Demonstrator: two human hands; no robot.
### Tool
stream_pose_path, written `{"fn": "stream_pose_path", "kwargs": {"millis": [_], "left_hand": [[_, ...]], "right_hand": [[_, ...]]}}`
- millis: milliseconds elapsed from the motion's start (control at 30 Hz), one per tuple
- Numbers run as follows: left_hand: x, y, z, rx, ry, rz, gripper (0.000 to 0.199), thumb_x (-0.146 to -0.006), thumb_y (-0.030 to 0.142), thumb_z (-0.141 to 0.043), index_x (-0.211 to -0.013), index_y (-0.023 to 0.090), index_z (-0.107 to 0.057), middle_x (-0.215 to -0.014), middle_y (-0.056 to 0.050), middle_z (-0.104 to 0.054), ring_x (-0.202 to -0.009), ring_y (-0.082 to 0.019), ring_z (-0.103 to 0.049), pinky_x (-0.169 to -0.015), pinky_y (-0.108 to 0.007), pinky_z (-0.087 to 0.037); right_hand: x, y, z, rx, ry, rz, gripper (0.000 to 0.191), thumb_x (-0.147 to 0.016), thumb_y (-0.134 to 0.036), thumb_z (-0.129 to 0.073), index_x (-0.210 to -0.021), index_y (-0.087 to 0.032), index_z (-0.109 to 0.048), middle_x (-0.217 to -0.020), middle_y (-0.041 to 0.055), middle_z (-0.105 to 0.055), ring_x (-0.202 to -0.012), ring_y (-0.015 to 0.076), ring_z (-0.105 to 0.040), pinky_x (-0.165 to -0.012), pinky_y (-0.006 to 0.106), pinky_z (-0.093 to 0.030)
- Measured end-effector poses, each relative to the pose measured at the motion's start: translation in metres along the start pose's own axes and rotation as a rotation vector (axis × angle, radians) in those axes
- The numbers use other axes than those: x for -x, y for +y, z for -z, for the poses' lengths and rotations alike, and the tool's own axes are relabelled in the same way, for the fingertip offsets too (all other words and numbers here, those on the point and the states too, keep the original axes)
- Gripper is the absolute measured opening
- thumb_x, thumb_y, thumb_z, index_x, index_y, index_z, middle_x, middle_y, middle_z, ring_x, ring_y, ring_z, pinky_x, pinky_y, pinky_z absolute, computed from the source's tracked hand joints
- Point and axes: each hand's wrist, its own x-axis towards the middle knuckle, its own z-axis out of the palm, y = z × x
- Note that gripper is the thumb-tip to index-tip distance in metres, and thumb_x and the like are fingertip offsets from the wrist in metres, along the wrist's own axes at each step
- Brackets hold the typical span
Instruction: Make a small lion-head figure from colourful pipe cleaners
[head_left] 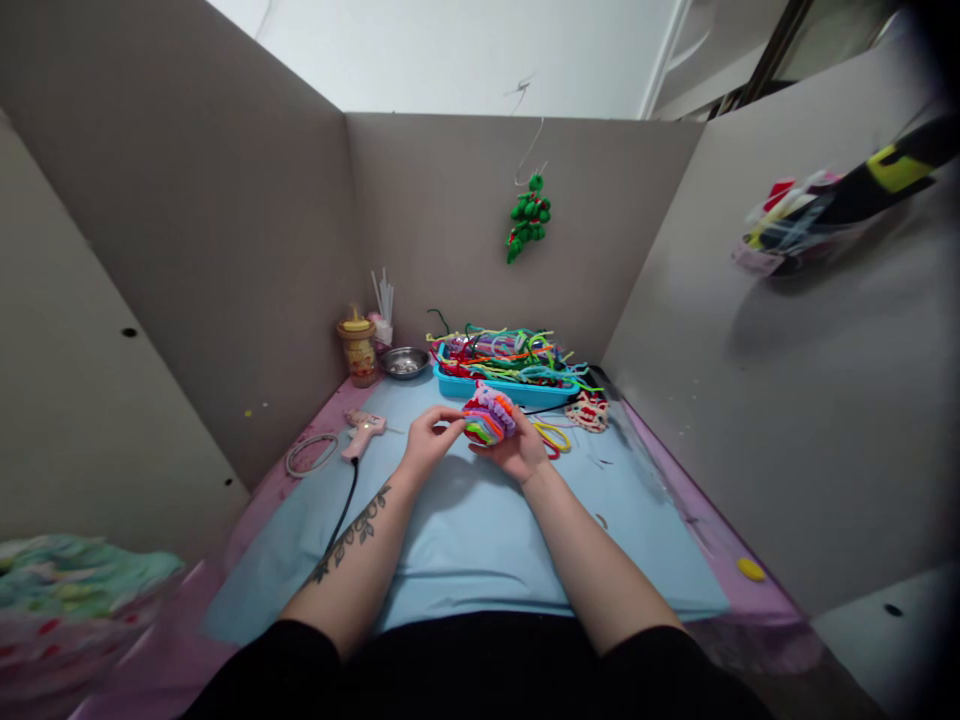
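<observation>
A rounded, rainbow-striped pipe-cleaner craft (489,416) is held up over the middle of the table. My right hand (523,455) cups it from below and from the right, fingers wrapped round it. At its left edge, my left hand (435,435) pinches with thumb and forefinger. Just behind it stands a blue basket (510,390), heaped with loose pipe cleaners (517,355) in many colours. Yellow-handled scissors (553,436) lie to the right of my right hand, partly hidden by it.
A pink glue gun (365,432) with a black cord lies left of my hands, beside a coiled pale cable (311,455). Behind are a metal bowl (406,363) and a lidded cup (358,350). A red-and-white piece (589,411) sits at right. Grey panels (465,220) enclose the table.
</observation>
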Motion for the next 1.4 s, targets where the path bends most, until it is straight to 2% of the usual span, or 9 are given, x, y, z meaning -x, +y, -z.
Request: {"fn": "stream_pose_path", "kwargs": {"millis": [133, 367, 667, 767, 867, 933, 1033, 1167, 1400], "left_hand": [[-0.003, -0.006, 0.000, 0.108, -0.024, 0.097, 0.032, -0.068, 0.037, -0.078, -0.091, 0.018, -0.067, -0.091, -0.007, -0.069, -0.089, -0.021, -0.062, -0.080, -0.034, -0.048], [-0.003, -0.004, 0.001, 0.338, -0.087, 0.366, 0.048, -0.062, 0.034, -0.080, -0.105, 0.022, -0.060, -0.112, -0.006, -0.063, -0.094, -0.019, -0.061, -0.070, -0.027, -0.048], [-0.004, -0.005, -0.004, 0.441, -0.110, 0.487, 0.041, -0.063, 0.033, -0.078, -0.098, 0.019, -0.061, -0.096, -0.003, -0.063, -0.084, -0.015, -0.060, -0.064, -0.023, -0.044], [-0.002, -0.005, -0.005, 0.316, -0.014, 0.320, 0.038, -0.067, 0.037, -0.076, -0.098, 0.020, -0.062, -0.098, -0.004, -0.063, -0.084, -0.015, -0.061, -0.065, -0.025, -0.045], [0.002, -0.004, -0.005, -0.027, 0.127, -0.094, 0.019, -0.075, 0.034, -0.072, -0.085, 0.019, -0.065, -0.088, -0.004, -0.063, -0.082, -0.015, -0.060, -0.068, -0.026, -0.046], [0.006, -0.003, -0.004, -0.247, 0.150, -0.380, 0.011, -0.080, 0.031, -0.068, -0.081, 0.019, -0.069, -0.081, -0.004, -0.063, -0.079, -0.015, -0.059, -0.070, -0.027, -0.047], [0.009, -0.004, -0.004, -0.448, 0.165, -0.651, 0.011, -0.086, 0.026, -0.063, -0.089, 0.021, -0.073, -0.080, -0.005, -0.064, -0.076, -0.014, -0.060, -0.073, -0.028, -0.049], [0.011, -0.006, -0.005, -0.608, 0.200, -0.789, 0.016, -0.088, 0.022, -0.060, -0.096, 0.023, -0.074, -0.081, -0.005, -0.068, -0.076, -0.014, -0.060, -0.073, -0.028, -0.050], [0.010, -0.008, -0.003, -0.718, 0.205, -0.860, 0.020, -0.089, 0.020, -0.058, -0.104, 0.023, -0.073, -0.083, -0.006, -0.070, -0.077, -0.015, -0.062, -0.073, -0.028, -0.051]], "right_hand": [[0.000, 0.001, -0.001, 0.025, 0.028, 0.035, 0.041, -0.082, -0.056, -0.056, -0.110, -0.028, -0.062, -0.111, 0.0061, -0.071, -0.096, 0.0276, -0.067, -0.083, 0.051, -0.053], [0.002, 0.002, -0.006, -0.012, 0.011, 0.100, 0.041, -0.078, -0.046, -0.065, -0.115, -0.029, -0.061, -0.114, 0.0039, -0.071, -0.105, 0.0278, -0.065, -0.087, 0.049, -0.054], [-0.003, 0.006, -0.002, -0.101, -0.036, 0.105, 0.036, -0.080, -0.043, -0.068, -0.112, -0.027, -0.063, -0.105, 0.0027, -0.074, -0.093, 0.0234, -0.069, -0.078, 0.041, -0.058], [-0.004, 0.004, 0.001, -0.144, -0.020, 0.043, 0.034, -0.085, -0.049, -0.060, -0.109, -0.025, -0.065, -0.101, 0.0041, -0.075, -0.089, 0.0241, -0.070, -0.076, 0.043, -0.058], [-0.004, 0.003, 0.002, -0.164, -0.030, 0.028, 0.035, -0.087, -0.049, -0.056, -0.110, -0.024, -0.064, -0.103, 0.0056, -0.074, -0.090, 0.0249, -0.070, -0.078, 0.046, -0.056], [-0.004, 0.003, 0.002, -0.168, -0.043, 0.034, 0.035, -0.088, -0.049, -0.055, -0.111, -0.024, -0.064, -0.105, 0.0061, -0.074, -0.091, 0.0249, -0.069, -0.079, 0.046, -0.056], [-0.004, 0.003, 0.002, -0.172, -0.051, 0.038, 0.034, -0.089, -0.049, -0.052, -0.109, -0.024, -0.064, -0.105, 0.0060, -0.074, -0.091, 0.0243, -0.069, -0.078, 0.046, -0.056], [-0.005, 0.004, 0.003, -0.178, -0.054, 0.030, 0.035, -0.090, -0.049, -0.050, -0.109, -0.023, -0.064, -0.103, 0.0059, -0.074, -0.090, 0.0238, -0.069, -0.077, 0.045, -0.056], [-0.004, 0.003, 0.003, -0.175, -0.085, 0.031, 0.036, -0.090, -0.050, -0.051, -0.111, -0.024, -0.063, -0.107, 0.0067, -0.073, -0.094, 0.0244, -0.068, -0.080, 0.047, -0.055]]}}
